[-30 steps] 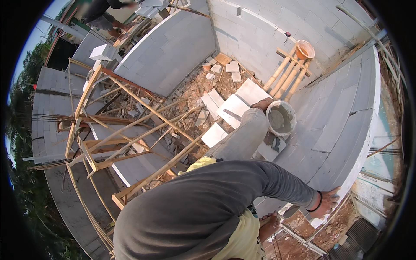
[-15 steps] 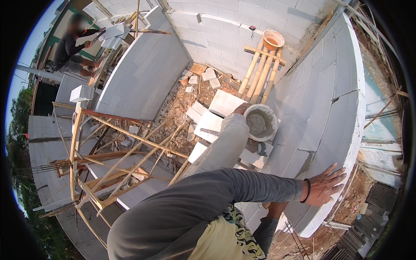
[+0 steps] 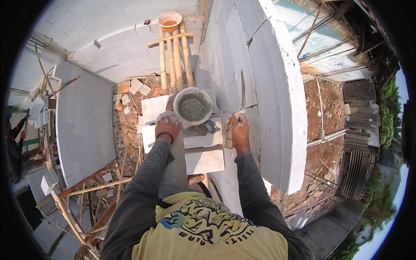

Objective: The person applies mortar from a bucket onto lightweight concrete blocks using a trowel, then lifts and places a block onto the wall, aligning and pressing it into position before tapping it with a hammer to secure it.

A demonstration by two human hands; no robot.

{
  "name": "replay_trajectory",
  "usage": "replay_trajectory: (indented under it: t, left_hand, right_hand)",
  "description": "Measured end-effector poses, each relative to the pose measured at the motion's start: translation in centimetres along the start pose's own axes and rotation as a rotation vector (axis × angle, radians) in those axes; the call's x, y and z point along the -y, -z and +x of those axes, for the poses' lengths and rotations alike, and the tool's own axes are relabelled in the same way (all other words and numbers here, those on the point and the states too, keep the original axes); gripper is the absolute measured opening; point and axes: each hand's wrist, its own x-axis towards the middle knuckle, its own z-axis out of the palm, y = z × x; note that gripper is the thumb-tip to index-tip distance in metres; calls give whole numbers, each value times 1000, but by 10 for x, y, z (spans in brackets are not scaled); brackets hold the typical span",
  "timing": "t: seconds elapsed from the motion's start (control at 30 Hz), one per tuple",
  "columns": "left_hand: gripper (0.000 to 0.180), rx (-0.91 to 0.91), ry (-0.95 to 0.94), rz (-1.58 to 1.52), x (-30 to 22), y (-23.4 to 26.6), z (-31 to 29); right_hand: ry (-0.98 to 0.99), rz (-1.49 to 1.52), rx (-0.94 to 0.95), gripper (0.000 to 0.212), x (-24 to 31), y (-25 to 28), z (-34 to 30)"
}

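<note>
My left hand [image 3: 168, 128], with a dark band at its wrist, rests on my raised knee [image 3: 175, 149], fingers laid over it and holding nothing. My right hand [image 3: 239, 133] grips the wooden handle of a trowel [image 3: 243, 90]. Its narrow blade points away from me, seen nearly edge-on close to the grey block wall [image 3: 271, 108]; whether it touches the wall I cannot tell. Between and beyond my hands stands a round bucket [image 3: 209, 99] with wet grey mortar [image 3: 191, 108] inside. Pale blocks [image 3: 204, 160] lie stacked beneath and in front of it.
Bamboo poles [image 3: 177, 60] lean at the far wall, an orange basin [image 3: 170, 19] on top. Rubble [image 3: 125, 119] and wooden scaffolding [image 3: 99, 186] lie to the left, where another person [image 3: 17, 147] works. Beyond the right wall, the ground drops to bare soil [image 3: 323, 108].
My left hand has come off the top of the right wall and onto my knee. My right hand, mostly hidden before, now shows with the trowel. The view has turned to the right.
</note>
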Motion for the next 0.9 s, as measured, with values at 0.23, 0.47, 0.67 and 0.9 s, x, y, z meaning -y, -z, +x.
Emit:
replay_trajectory:
  t: [0.23, 0.47, 0.67, 0.9]
  left_hand:
    - [63, -24, 13, 3, -12, 11, 27]
    - [60, -16, 53, -30, -5, 19, 35]
    - [54, 14, 43, -29, -11, 17, 30]
    - [61, 17, 51, -35, -6, 16, 38]
  right_hand:
    - [15, -33, -70, 13, -12, -6, 43]
    - [23, -64, -108, 10, 7, -10, 70]
    - [61, -73, -33, 12, 57, -15, 127]
    - [17, -2, -73, 12, 82, -11, 133]
